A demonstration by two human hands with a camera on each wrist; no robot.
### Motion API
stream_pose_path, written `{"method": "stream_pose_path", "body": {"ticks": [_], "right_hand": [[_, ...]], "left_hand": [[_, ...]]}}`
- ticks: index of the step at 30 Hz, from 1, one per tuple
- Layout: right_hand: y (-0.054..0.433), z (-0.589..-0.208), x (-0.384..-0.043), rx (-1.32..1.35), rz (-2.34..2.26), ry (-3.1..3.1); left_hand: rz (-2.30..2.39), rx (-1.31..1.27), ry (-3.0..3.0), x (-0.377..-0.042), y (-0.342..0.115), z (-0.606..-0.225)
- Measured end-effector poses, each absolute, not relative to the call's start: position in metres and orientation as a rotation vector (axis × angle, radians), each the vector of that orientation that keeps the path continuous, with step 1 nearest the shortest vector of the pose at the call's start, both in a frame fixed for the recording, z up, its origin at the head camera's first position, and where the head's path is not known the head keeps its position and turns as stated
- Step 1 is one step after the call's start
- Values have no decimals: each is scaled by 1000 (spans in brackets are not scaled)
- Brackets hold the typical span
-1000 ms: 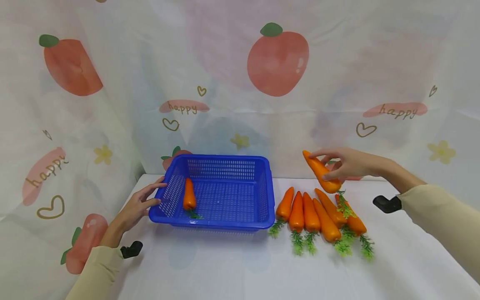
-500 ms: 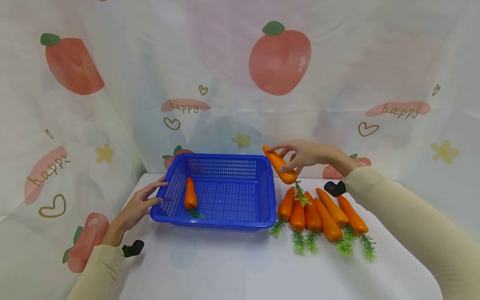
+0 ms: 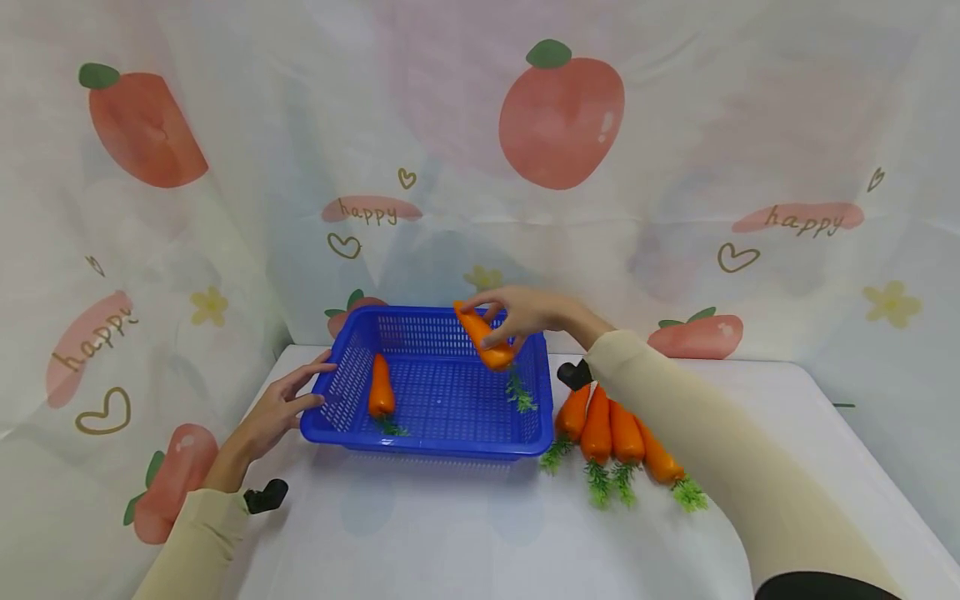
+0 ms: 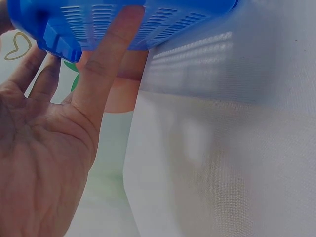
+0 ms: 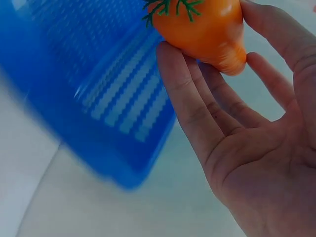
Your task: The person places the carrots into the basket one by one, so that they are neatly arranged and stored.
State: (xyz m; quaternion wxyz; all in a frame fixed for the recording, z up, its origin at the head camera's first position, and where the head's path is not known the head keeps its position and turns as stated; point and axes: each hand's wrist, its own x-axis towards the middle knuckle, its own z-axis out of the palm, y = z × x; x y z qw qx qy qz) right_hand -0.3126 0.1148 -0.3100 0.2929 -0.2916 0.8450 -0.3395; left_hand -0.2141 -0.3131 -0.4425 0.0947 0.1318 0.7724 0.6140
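My right hand (image 3: 517, 315) pinches an orange carrot (image 3: 483, 340) between thumb and fingers over the right half of a blue plastic basket (image 3: 427, 450). The carrot tilts, narrow tip up and to the left, its green leaves (image 3: 521, 392) hanging down. In the right wrist view, its thick end (image 5: 197, 29) lies against the fingertips. My left hand (image 3: 273, 417) touches the basket's left end, fingers fairly straight. The left wrist view has the thumb (image 4: 106, 64) reaching up to the basket's slotted side (image 4: 173, 19). Another carrot (image 3: 381, 387) lies inside, near the left wall.
Several carrots (image 3: 596, 429) with green leaves lie side by side on the white table (image 3: 465, 533), right of the basket. My right sleeve (image 3: 697, 425) covers part of that group. A printed white cloth (image 3: 562, 242) hangs behind and at the left.
My right hand has carried the carrot leftward, from above the group of carrots to over the basket. The left hand stays at the basket's left end.
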Motion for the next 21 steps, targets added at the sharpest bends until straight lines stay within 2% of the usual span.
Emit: {"method": "stream_pose_path", "body": {"ticks": [10,21], "right_hand": [[55,-342,-321,-744,-929,2240],[11,-387,-324,-613,-1070,2143]], "left_hand": [[1844,408,2261,-216,-313,-442],[1817,399,2287,-215,-313,-442]]}}
